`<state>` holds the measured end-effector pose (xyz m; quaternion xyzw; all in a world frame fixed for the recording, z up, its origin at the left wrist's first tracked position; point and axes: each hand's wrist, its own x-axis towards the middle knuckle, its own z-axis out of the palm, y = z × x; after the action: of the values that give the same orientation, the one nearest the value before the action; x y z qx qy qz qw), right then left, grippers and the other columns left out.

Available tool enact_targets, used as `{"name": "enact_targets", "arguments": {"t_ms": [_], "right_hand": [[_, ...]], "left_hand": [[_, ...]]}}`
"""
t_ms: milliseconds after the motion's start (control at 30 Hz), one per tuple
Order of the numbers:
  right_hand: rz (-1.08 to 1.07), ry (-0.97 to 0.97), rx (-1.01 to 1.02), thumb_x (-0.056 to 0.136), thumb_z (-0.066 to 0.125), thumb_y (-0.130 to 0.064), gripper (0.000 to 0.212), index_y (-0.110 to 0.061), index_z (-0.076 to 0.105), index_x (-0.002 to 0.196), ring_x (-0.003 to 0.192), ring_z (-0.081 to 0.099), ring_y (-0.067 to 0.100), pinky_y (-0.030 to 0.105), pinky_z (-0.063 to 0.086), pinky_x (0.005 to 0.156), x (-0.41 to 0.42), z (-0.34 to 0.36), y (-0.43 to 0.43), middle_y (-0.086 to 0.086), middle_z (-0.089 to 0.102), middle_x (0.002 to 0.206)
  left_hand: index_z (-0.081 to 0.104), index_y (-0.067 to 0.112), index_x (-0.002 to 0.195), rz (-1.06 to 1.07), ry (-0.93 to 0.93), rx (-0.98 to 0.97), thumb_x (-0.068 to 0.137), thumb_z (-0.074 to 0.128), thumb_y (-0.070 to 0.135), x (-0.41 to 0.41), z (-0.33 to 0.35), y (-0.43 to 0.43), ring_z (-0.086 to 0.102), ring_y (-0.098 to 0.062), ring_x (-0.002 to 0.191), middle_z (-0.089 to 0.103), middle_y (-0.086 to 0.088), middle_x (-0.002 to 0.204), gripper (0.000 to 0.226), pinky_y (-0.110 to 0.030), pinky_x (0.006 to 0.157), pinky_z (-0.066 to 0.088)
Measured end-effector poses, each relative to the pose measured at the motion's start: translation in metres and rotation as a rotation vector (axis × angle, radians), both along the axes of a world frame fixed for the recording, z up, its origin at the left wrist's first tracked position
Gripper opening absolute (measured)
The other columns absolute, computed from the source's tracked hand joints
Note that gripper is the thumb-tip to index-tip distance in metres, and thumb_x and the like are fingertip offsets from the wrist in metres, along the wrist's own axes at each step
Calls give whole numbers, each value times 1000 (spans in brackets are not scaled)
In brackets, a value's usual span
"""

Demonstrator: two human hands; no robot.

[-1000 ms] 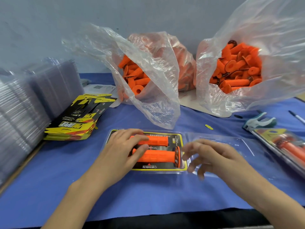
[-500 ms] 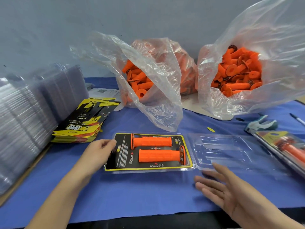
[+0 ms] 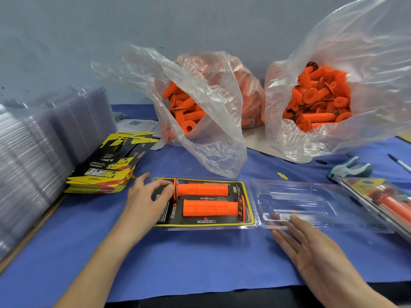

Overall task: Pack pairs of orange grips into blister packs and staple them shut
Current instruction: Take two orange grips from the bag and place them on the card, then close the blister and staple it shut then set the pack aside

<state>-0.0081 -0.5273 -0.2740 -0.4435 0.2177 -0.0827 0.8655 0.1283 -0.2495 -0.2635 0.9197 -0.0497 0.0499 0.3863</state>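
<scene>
Left hand [image 3: 146, 198] lies on the left end of the open blister pack [image 3: 206, 225], bent fingers against the flanged end of the upper grip [image 3: 202, 189]; whether it pinches the grip I cannot tell; the lower grip [image 3: 210, 207] lies just beside the upper one, both on the printed card in the pack's left half; right hand [image 3: 311, 247] is flat with straight fingers, tips at the near edge of the clear lid [image 3: 298, 201]; two bags of grips [image 3: 322, 101] stand behind on the table [image 3: 200, 258].
</scene>
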Motion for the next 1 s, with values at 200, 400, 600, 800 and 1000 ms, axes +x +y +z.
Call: {"name": "enact_targets", "arguments": {"t_ms": [200, 400, 600, 800, 1000], "right_hand": [[-29, -13, -27, 103, 45, -12, 29, -3, 56, 127, 97, 73, 17, 32, 59, 85, -3, -3, 3, 11, 72, 116], [-48, -40, -52, 100, 50, -12, 31, -5, 54, 130, 96, 73, 21, 27, 58, 80, -7, -5, 8, 9, 74, 111], [-59, -103, -190, 93, 57, -14, 30, -24, 63, 121, 92, 74, 26, 23, 59, 68, -16, -6, 17, 4, 75, 106], [-155, -164, -563, 95, 55, -18, 23, -32, 63, 112, 91, 70, 11, 20, 57, 71, -6, -5, 17, -11, 73, 105], [-108, -238, -978, 82, 56, -59, 42, -48, 51, 122, 117, 53, -9, 9, 42, 87, 0, 3, 20, -33, 55, 127]], "left_hand": [[63, 41, 110, -44, -41, 59, 96, 53, 43, -5, 3, -2, 35, -18, 133, 47, 3, 140, 17, -37, 104, 33], [62, 40, 110, -32, -29, -32, 97, 53, 38, 2, 1, 5, 46, -13, 125, 51, 5, 130, 16, -30, 97, 36], [54, 14, 132, 207, 151, -238, 98, 52, 27, 15, -3, 23, 63, -24, 104, 64, -8, 121, 37, -44, 94, 50], [62, 13, 116, 218, 211, -378, 101, 45, 12, 12, -4, 28, 65, -10, 70, 70, 0, 86, 23, -24, 61, 48], [62, 15, 114, 117, 343, -523, 102, 42, 6, 3, -4, 22, 70, -14, 72, 75, -10, 93, 25, -25, 61, 55]]}}
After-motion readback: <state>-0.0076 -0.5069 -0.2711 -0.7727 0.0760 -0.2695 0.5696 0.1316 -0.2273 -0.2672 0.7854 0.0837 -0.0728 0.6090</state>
